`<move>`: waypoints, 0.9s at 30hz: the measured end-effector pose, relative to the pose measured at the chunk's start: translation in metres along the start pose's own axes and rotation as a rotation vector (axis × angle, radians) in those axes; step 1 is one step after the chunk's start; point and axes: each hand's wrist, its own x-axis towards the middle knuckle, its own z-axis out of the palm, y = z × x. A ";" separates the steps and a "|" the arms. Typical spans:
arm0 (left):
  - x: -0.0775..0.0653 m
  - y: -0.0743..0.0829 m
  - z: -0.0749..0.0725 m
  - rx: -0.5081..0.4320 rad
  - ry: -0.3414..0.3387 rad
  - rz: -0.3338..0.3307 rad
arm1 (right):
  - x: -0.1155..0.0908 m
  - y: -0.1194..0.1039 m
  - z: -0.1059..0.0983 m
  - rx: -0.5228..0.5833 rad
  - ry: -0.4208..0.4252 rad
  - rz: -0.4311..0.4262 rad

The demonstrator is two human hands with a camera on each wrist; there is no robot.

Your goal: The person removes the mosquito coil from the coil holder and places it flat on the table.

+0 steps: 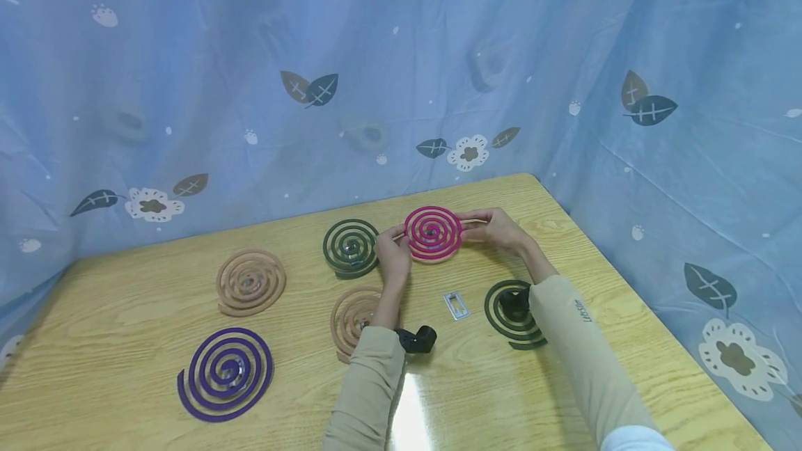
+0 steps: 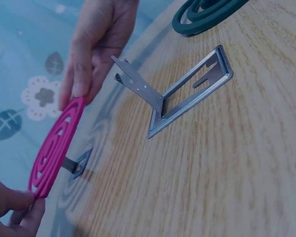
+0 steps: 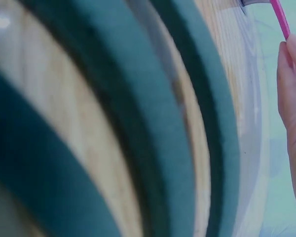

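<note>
A pink mosquito coil (image 1: 432, 233) is held level near the table's back edge, pinched at opposite rims. My left hand (image 1: 395, 256) grips its left rim between thumb and fingers. My right hand (image 1: 500, 230) pinches the right rim. In the left wrist view a small metal coil stand (image 2: 79, 165) is under the pink coil, its upright tab close to the coil's middle; whether they touch I cannot tell. Nearer to me lies a bare metal stand (image 1: 456, 305), its forked tab bent up. At the right wrist view's edge, my right hand (image 3: 292, 94) holds the pink rim.
A dark green coil (image 1: 338, 268) sits left of my left hand; another green coil (image 1: 501, 326) is under my right wrist. A tan coil (image 1: 341, 322) lies beneath my left forearm. Farther left are another tan coil (image 1: 276, 277) and a purple coil (image 1: 267, 367). Blue curtain (image 1: 388, 54) borders the table.
</note>
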 end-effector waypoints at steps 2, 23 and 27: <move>-0.001 0.001 0.000 0.000 -0.003 0.003 | 0.000 0.001 -0.002 -0.004 0.004 -0.006; -0.006 0.010 0.002 0.009 -0.084 0.005 | -0.008 -0.001 -0.016 0.000 0.012 0.023; -0.007 0.011 0.003 0.001 -0.105 -0.001 | -0.010 -0.001 -0.019 -0.009 0.011 0.023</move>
